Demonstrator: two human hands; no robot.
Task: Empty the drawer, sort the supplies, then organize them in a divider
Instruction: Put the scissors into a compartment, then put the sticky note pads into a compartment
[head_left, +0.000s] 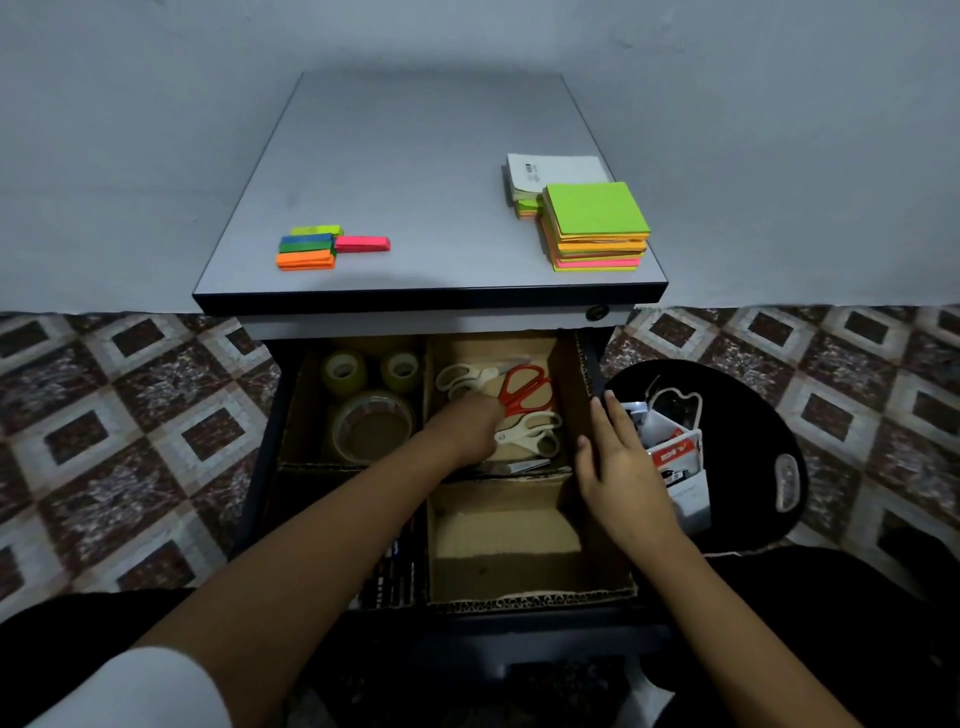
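Under both hands, the drawer (266, 467) of the cabinet (415, 171) stands pulled out w/ a cardboard divider (509, 545) inside. Right of the R hand (618, 467): a black tray (758, 415) of small office bits. Well beyond both hands, on the cabinet top: sticky-note stacks (597, 223) & colour flags (311, 248). Left of the L hand (465, 431): tape rolls (370, 427), back-left compartment. L hand is down among the scissors (527, 389) in the back-right compartment, fingers hidden, so can't tell if it grips any. R hand is flat, fingers straight & a bit spread, over the divider's right wall.
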